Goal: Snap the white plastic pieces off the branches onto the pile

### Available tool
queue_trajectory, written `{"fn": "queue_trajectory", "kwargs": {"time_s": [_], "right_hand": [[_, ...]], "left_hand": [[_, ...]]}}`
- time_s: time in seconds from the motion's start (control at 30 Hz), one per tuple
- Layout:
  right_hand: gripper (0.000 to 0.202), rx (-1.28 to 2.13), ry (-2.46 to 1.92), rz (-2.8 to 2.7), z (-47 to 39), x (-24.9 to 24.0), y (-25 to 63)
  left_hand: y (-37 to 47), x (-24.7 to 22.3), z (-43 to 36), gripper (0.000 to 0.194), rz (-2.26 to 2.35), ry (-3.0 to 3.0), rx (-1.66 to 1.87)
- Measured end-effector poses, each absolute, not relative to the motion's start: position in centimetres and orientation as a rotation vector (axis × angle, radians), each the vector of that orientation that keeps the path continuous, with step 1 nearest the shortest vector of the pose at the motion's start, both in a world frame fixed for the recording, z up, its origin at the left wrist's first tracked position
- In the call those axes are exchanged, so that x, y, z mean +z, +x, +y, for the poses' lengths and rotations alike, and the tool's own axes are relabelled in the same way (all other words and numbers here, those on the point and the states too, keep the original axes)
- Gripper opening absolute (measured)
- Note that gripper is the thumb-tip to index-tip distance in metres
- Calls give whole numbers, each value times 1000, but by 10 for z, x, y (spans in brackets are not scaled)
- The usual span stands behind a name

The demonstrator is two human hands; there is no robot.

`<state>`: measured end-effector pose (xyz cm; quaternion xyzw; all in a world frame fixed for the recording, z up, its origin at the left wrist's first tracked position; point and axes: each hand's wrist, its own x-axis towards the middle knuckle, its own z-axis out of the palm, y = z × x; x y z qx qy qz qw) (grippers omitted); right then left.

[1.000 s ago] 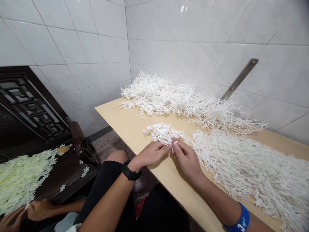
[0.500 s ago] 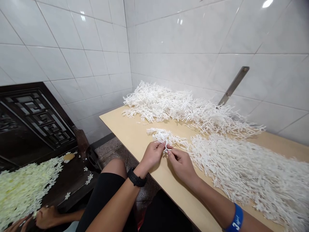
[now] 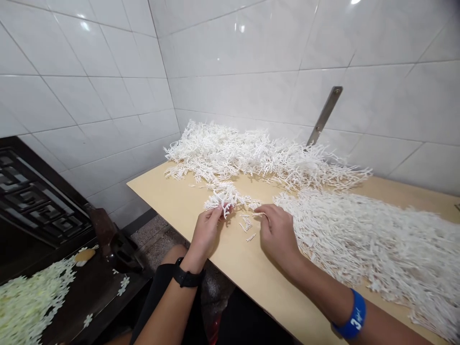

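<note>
My left hand [image 3: 205,235], with a black watch on its wrist, is closed on a small bunch of white branching strands [image 3: 223,195] just above the board. To its right, my right hand [image 3: 278,232] is closed with thumb and forefinger together; whatever lies between them is too small to make out. Short loose white pieces [image 3: 247,224] lie on the tan board [image 3: 163,191] between my hands. A wide heap of white strands [image 3: 345,230] spreads right beside my right hand. Behind my hands is a taller, curlier heap of white branching strands [image 3: 244,151].
White tiled walls [image 3: 233,57] meet in a corner behind the board. A metal bracket [image 3: 325,115] rises at the back. On the left stands a dark carved wooden seat [image 3: 86,306] bearing pale yellow-green flower shapes [image 3: 32,302] and an oval tan object [image 3: 85,256].
My hands have come apart: the left keeps the bunch, and the right has moved away to the right. Loose short pieces now show between them. Another person's hands at lower left have left view.
</note>
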<state>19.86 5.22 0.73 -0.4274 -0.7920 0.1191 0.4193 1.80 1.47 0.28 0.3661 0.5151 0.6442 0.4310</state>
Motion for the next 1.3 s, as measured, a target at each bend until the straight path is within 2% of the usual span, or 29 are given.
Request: {"fn": "queue_trajectory", "kwargs": {"time_s": [0.13,0.3,0.47,0.57,0.73,0.97,1.03,1.2,1.3], "right_hand": [[36,246,-1042,-1975,50,7,199],[12,627,-888,-1996,37,14,189],[17,886,-878,-1943,43,14,186],[28,846,-852,-1974,39,14,185],[28,680,-731,-2085,29,13,186],[20,300,-1050,-2080,41,11,196],[28,450,-952,-2022,34,12,191],[40,1477,-850,-1763,24,8,171],[47,1587,-1007,-1418,42,1,174]], "left_hand": [[17,2,12,38,1325,1038,1512],[21,12,8,34,1310,1283,1308],[25,19,4,35,1334,1450,1193],[24,18,6,30,1341,1318,1321],[20,16,15,25,1215,644,1800],[21,14,13,30,1077,576,1871],[20,11,11,31,1093,640,1844],[18,5,9,25,1066,706,1815],[17,6,9,23,1075,693,1863]]}}
